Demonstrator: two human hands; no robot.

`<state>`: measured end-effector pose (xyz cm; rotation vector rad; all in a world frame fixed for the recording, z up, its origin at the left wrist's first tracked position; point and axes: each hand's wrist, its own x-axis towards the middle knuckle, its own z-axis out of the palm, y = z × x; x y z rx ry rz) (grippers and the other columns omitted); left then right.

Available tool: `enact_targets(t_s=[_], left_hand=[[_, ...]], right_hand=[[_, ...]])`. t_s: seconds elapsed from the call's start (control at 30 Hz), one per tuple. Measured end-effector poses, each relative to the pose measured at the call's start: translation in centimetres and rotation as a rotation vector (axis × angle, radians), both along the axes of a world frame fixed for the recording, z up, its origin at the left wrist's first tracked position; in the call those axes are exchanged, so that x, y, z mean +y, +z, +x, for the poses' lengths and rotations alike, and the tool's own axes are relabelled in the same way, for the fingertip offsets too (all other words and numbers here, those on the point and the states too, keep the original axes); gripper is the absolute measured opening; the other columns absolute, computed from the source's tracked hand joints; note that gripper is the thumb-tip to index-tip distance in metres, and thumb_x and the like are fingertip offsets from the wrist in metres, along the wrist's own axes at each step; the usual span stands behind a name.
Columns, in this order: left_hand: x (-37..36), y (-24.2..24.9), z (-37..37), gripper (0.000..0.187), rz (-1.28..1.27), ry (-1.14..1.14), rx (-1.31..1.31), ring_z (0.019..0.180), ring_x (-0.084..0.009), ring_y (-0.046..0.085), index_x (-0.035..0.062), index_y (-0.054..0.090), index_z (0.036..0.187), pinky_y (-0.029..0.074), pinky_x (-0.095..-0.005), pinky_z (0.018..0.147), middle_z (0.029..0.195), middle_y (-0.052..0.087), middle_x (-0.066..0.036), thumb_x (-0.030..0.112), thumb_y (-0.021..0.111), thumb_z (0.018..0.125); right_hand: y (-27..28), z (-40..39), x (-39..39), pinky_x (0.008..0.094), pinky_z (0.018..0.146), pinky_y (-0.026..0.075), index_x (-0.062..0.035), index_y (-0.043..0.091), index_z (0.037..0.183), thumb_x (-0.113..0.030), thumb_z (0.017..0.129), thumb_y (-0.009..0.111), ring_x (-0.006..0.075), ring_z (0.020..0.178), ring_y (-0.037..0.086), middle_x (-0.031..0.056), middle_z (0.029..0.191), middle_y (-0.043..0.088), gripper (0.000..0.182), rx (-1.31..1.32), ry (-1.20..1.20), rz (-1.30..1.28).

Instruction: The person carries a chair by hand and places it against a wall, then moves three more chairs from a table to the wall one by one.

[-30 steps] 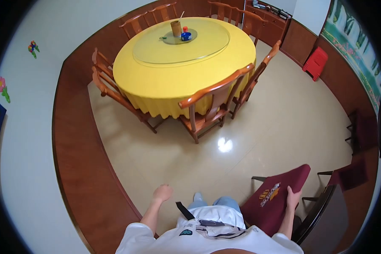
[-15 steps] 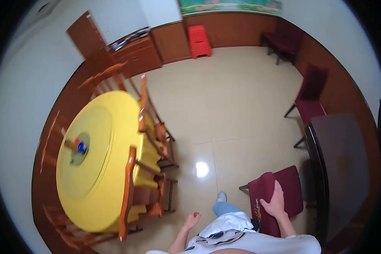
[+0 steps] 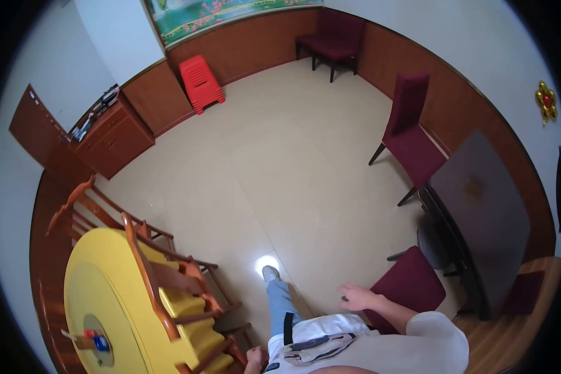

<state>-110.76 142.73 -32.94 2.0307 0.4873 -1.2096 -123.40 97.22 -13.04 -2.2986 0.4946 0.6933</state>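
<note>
My right hand hovers over the floor at the left edge of a maroon padded chair. Its fingers are loosely extended, and I see nothing held in them. My left hand hangs low at my left side, close to a wooden chair by the round table; its fingers are curled in, with nothing visible inside. The table's yellow cloth fills the lower left. On its glass turntable stand a few small items, among them a blue one.
A dark table with a glossy edge stands to my right, with another maroon chair behind it. Red stacked plastic stools are by the far wall, near a wooden cabinet. Maroon seats line the far corner. Tiled floor lies ahead.
My right hand has come off the maroon chair's backrest and moved left. The view has turned right, shifting the yellow table lower left. My left hand has dropped lower.
</note>
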Motion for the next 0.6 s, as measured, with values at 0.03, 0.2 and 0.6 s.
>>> enact_targets(t_s=[0.03,0.2,0.6], left_hand=[[1.7,-4.4,1.8,0.021,0.069,-0.332,-0.15,0.068,-0.0236,0.063,0.0023,0.062,0.078,0.049,-0.0332,0.054,0.071,0.063,-0.01,0.016,0.049,0.086],[-0.9,-7.4,15.3,0.018,0.197,-0.839,-0.322,0.066,-0.025,0.062,0.0021,0.062,0.08,0.049,-0.0364,0.054,0.07,0.061,-0.01,0.014,0.05,0.085],[-43.3,4.8,61.3,0.025,-0.156,-0.211,-0.232,0.067,-0.0187,0.06,0.0001,0.053,0.103,0.048,-0.0317,0.056,0.083,0.062,-0.011,0.021,0.047,0.091]], right_hand=[[-0.9,2.5,-0.7,0.041,0.098,0.039,0.0022,0.047,0.124,-0.037,0.082,0.06,0.0372,0.118,0.045,0.0227,0.131,0.043,0.06,0.006,-0.014,0.001],[-7.2,11.8,-3.4,0.0401,0.082,0.048,-0.004,0.058,0.114,-0.037,0.085,0.053,0.0334,0.095,0.061,0.0203,0.099,0.064,0.045,-0.02,-0.505,0.177],[-29.8,9.0,-7.9,0.0443,0.07,0.048,-0.002,0.068,0.086,-0.033,0.08,0.053,0.0346,0.082,0.065,0.0239,0.088,0.065,0.035,0.286,-0.295,-0.014]])
